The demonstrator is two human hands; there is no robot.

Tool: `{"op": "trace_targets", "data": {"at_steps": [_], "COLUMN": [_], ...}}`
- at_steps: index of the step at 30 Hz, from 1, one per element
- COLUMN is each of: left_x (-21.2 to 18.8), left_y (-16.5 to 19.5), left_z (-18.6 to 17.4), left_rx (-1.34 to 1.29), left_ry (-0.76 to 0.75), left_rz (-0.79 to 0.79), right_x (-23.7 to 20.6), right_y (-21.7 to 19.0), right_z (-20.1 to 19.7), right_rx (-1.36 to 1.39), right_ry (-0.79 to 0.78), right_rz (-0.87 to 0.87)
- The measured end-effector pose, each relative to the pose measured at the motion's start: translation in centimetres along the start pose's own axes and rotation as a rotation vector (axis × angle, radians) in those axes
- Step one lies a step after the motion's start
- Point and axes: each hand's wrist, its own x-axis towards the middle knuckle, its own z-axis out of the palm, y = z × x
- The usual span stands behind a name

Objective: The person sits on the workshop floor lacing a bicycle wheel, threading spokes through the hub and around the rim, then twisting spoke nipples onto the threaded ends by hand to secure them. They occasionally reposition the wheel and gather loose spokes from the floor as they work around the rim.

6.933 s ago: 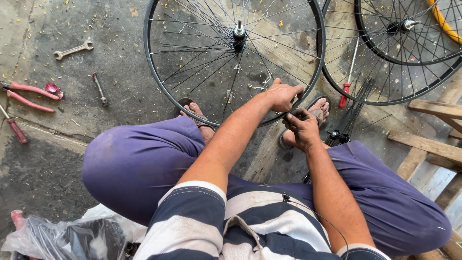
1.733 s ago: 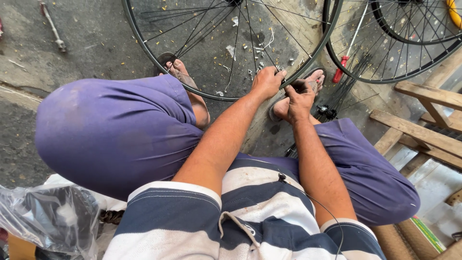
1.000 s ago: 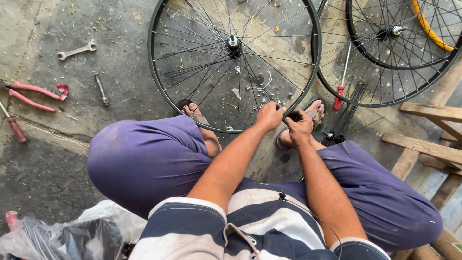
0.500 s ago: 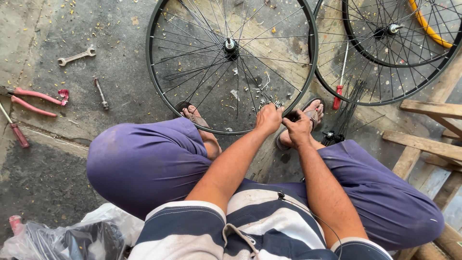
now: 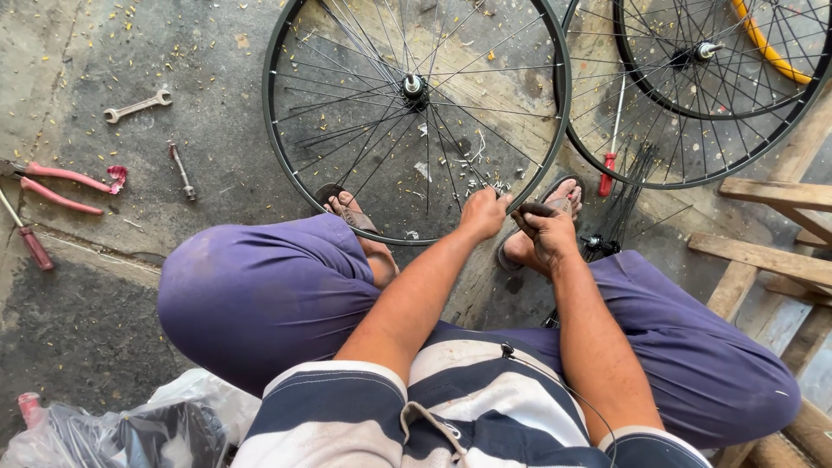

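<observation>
A black spoked bicycle wheel [image 5: 286, 165] lies flat on the concrete floor in front of me, its hub [image 5: 413, 86] at the centre. My left hand [image 5: 484, 212] grips the near rim of this wheel. Right beside it, my right hand [image 5: 544, 232] is closed on a small dark tool, pressed at the rim. My sandalled feet rest at the wheel's near edge, one inside the rim, one just outside. My knees in purple trousers spread to both sides.
Two more wheels [image 5: 693, 178] overlap at the upper right, with a red-handled screwdriver [image 5: 610, 156] across one. On the left lie a spanner [image 5: 137, 106], a small wrench [image 5: 182, 172] and pink-handled pliers [image 5: 65, 186]. Wooden slats [image 5: 771, 225] stand at the right, plastic bags [image 5: 130, 425] at lower left.
The camera view swung left and down, then back to the wheel. Both hands have stayed together at the near rim; the right hand keeps the dark tool.
</observation>
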Motion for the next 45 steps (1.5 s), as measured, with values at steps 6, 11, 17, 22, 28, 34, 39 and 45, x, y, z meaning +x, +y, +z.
{"op": "trace_targets", "data": {"at_steps": [6, 11, 17, 22, 28, 34, 39, 45], "left_x": [0.5, 0.4, 0.3, 0.5, 0.3, 0.4, 0.4, 0.3], "left_y": [-1.0, -0.9, -0.9, -1.0, -1.0, -1.0, -1.0, -0.8], "left_z": [0.7, 0.8, 0.7, 0.7, 0.7, 0.6, 0.7, 0.7], "left_rx": [-0.122, 0.075, 0.085, -0.144, -0.008, 0.010, -0.100, -0.004], "left_ry": [-0.017, 0.066, 0.046, -0.053, 0.049, -0.006, 0.009, 0.044], "left_rz": [0.102, 0.029, 0.050, 0.002, 0.024, -0.013, 0.064, 0.000], "right_x": [-0.2, 0.0, -0.2, -0.2, 0.0, -0.2, -0.2, -0.3], "right_y": [-0.2, 0.2, 0.1, 0.3, 0.6, 0.7, 0.7, 0.8], "right_z": [0.6, 0.9, 1.3, 1.4, 1.4, 1.6, 1.7, 2.1], "right_rx": [-0.065, -0.173, -0.082, -0.135, -0.142, -0.156, -0.187, -0.227], "right_ry": [0.024, 0.020, 0.048, 0.061, -0.034, -0.058, -0.050, -0.051], "right_rz": [-0.014, -0.094, -0.065, -0.102, -0.101, -0.099, -0.119, -0.129]}}
